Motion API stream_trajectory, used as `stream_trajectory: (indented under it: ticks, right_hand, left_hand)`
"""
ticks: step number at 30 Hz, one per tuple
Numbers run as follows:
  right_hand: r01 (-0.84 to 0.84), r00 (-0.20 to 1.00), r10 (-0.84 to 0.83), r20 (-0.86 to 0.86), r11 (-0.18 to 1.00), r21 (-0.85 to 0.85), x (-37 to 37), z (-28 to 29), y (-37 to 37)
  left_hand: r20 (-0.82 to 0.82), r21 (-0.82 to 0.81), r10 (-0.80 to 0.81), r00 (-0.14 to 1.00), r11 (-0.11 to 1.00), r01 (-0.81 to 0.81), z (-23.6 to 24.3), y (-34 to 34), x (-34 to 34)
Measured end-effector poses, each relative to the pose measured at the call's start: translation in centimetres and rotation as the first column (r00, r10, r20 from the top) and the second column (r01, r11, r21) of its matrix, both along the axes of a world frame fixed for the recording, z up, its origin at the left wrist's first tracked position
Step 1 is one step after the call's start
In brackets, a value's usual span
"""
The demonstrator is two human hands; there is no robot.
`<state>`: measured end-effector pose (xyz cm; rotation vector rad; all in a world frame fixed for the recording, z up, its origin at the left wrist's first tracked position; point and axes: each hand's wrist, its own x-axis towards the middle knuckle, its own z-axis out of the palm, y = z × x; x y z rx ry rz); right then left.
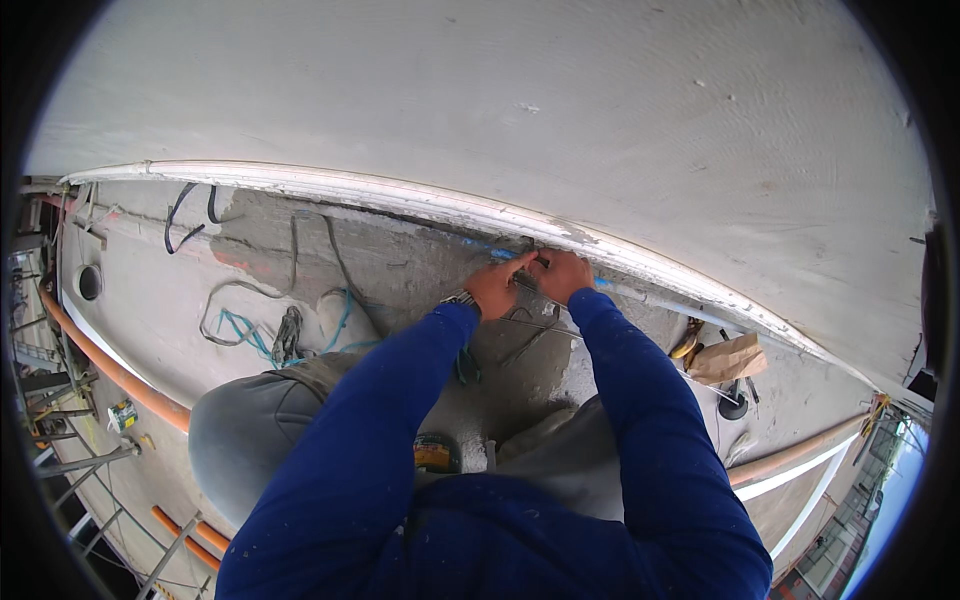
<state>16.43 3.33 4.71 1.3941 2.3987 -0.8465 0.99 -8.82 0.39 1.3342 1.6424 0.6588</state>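
Observation:
At the foot of the wall my left hand (494,288) and my right hand (564,273) meet, fingertips close together just under the white ridged strip (380,188). The fingers of both are bent and closed in a pinch. What lies between them is too small and partly hidden to name. Thin light-coloured rods or wires (548,326) run out from below the hands toward my right forearm. Bits of blue (503,253) show along the seam beside the hands. A watch with a metal band (460,298) is on my left wrist.
Dark cables (292,250) and a tangle of blue-green cord (262,340) lie to the left. A brown paper bag (728,358) and a black round-based thing (733,404) are at the right. Between my knees stands a tub (437,454). Orange pipes (120,372) run along the outer edges.

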Motion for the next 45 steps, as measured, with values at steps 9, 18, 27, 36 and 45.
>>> stream_trajectory:
  ticks: [9, 18, 27, 36, 45]
  right_hand:
    - [-0.034, 0.997, 0.043, -0.065, 0.991, 0.126, 0.9, -0.6, -0.6]
    - [-0.100, 0.975, 0.113, -0.189, 0.992, 0.080, 0.8, 0.0, -1.1]
    - [-0.129, 0.975, 0.136, -0.178, 0.990, 0.049, 1.0, -0.7, -0.3]
    - [-0.156, 0.982, 0.148, -0.122, 0.986, -0.059, -0.8, -0.4, 0.1]
    - [-0.107, 0.994, 0.102, -0.050, 0.988, -0.108, 0.0, -0.2, 0.5]
  left_hand:
    - [0.489, -0.302, 0.163, 0.857, 0.953, -0.009, -0.3, 3.6, -1.2]
    - [0.404, -0.492, 0.275, 0.872, 0.870, -0.047, -0.9, 4.9, -1.2]
    - [0.122, 0.002, 0.367, 0.922, 0.929, -0.370, -2.3, -1.9, 2.9]
    - [0.246, -0.099, 0.706, 0.665, 0.700, -0.707, -12.7, -1.0, 5.8]
    - [0.597, -0.617, 0.709, 0.376, 0.705, -0.350, -5.8, 0.0, 6.1]
